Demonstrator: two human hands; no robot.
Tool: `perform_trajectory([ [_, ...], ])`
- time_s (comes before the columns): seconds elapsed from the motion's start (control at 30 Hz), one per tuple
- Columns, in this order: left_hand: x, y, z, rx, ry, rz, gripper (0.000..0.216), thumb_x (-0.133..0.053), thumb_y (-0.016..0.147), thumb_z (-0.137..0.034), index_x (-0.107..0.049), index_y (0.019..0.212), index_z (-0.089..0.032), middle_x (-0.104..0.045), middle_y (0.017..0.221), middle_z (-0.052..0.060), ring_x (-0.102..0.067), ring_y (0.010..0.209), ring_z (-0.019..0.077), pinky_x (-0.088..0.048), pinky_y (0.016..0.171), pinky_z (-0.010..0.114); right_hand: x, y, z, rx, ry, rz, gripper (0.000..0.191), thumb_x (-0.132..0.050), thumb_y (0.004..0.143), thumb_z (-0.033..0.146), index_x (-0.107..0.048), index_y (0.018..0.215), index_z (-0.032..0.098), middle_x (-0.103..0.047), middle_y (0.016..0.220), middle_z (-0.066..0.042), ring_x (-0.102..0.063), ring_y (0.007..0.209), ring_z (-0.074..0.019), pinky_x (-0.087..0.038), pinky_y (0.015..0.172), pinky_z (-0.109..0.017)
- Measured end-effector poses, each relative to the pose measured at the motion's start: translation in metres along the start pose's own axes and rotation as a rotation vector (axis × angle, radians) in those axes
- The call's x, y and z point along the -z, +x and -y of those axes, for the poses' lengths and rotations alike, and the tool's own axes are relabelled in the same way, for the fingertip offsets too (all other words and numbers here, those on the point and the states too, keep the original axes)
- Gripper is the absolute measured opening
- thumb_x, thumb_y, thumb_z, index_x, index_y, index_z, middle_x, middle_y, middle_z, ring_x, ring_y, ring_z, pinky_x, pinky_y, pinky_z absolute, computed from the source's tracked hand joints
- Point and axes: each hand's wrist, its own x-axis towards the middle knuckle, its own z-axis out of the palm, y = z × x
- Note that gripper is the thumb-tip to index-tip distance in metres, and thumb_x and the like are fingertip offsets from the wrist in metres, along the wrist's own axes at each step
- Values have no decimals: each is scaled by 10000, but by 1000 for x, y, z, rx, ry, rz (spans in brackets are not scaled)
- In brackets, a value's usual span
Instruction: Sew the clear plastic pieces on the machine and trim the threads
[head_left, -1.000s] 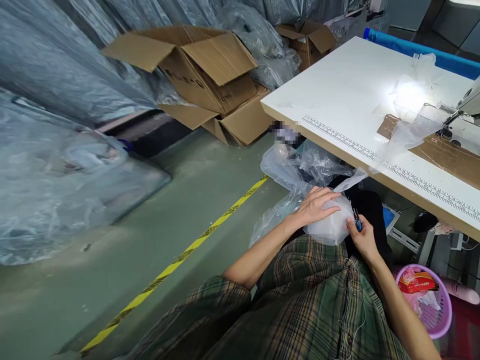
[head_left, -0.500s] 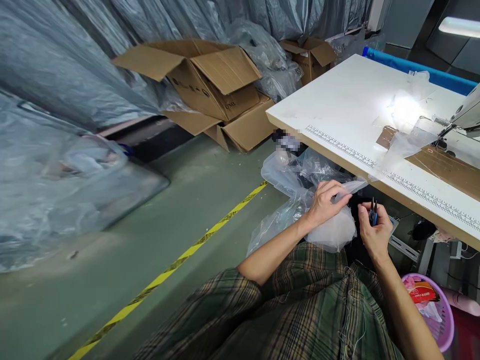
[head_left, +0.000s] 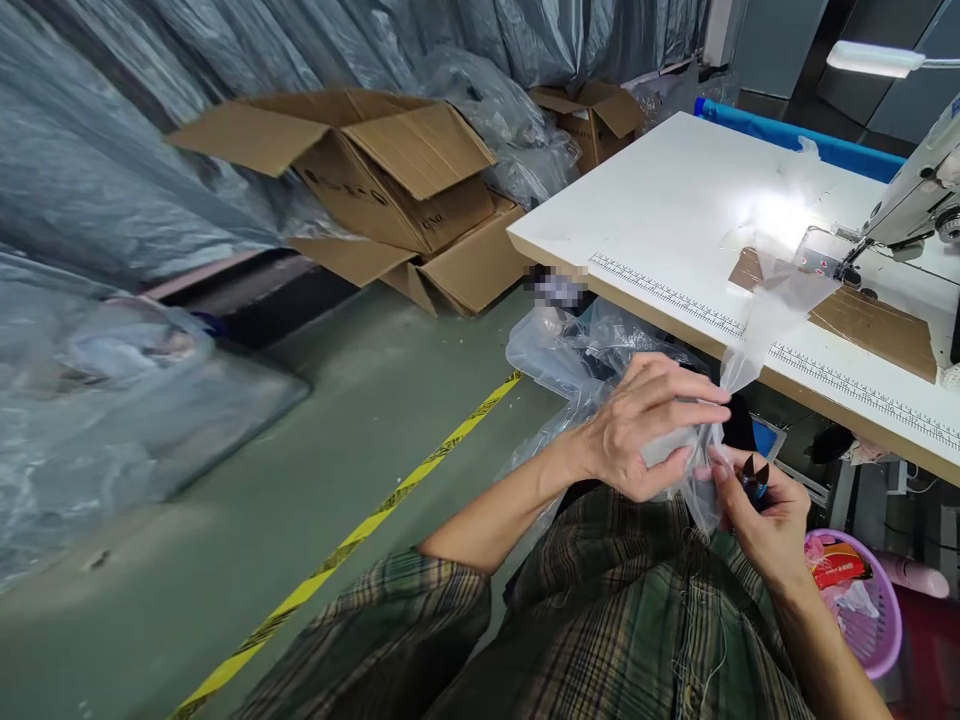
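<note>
My left hand (head_left: 649, 430) is at the front of my lap, its fingers stretched out and its thumb apart. Its fingertips lie against a strip of sheer white fabric (head_left: 746, 350), which drapes from the sewing machine over the table edge. My right hand (head_left: 765, 510) is closed around small thread snips (head_left: 754, 480), their dark blades pointing up. Its thumb and forefinger also pinch the lower part of the strip. Beneath both hands, more of the sheer material bunches over my lap, partly hidden by the left hand.
The sewing machine (head_left: 900, 200) stands on a white table (head_left: 637, 200) with a printed ruler along its front edge. Open cardboard boxes (head_left: 405, 190) lie at the back. A pink basket (head_left: 889, 625) sits low at right. Yellow-black tape (head_left: 390, 505) crosses the floor.
My right hand has come in to the left and now pinches the fabric, still holding the snips. My left hand has moved nearer, its fingers straighter. The view has shifted slightly right.
</note>
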Motion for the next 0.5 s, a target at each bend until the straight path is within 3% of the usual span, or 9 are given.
perform_trajectory([
  [0.07, 1, 10, -3, -37, -129, 133, 349, -581, 826, -245, -617, 1172, -208, -747, 1075, 78, -699, 1023, 236, -435, 1039, 489, 7, -6, 10, 23, -2, 101, 223, -670, 849, 380, -782, 788, 196, -677, 556, 1, -468, 387, -90, -388, 380, -211],
  [0.13, -2, 15, -4, -30, -264, 243, 229, -604, 870, -259, -670, 1086, -222, -774, 930, 36, -729, 886, 193, -396, 1102, 481, 15, -9, 16, 17, 4, 152, 220, -673, 846, 357, -768, 728, 197, -662, 541, -1, -503, 430, -100, -409, 411, -206],
  [0.23, -11, 14, -4, 43, -408, 293, 121, -614, 923, -234, -729, 958, -217, -752, 723, -4, -685, 652, 120, -490, 985, 369, 23, -5, 15, -60, 53, 125, 217, -703, 825, 376, -756, 723, 192, -670, 545, -7, -503, 431, -98, -401, 407, -198],
  [0.37, -17, 8, -6, 404, -493, 294, 199, -590, 944, -270, -756, 903, -168, -754, 743, 37, -656, 653, 118, -511, 702, 256, 27, 6, 4, -156, 75, 52, 275, -741, 785, 452, -752, 790, 178, -704, 589, -22, -456, 393, -82, -366, 378, -201],
  [0.5, -14, 8, -10, 811, -562, 428, 232, -585, 923, -294, -743, 863, -134, -751, 790, 40, -660, 718, 117, -490, 665, 214, 26, 14, -2, -151, 5, 60, 333, -733, 778, 506, -742, 793, 173, -717, 621, -36, -543, 460, -114, -432, 427, -224],
])
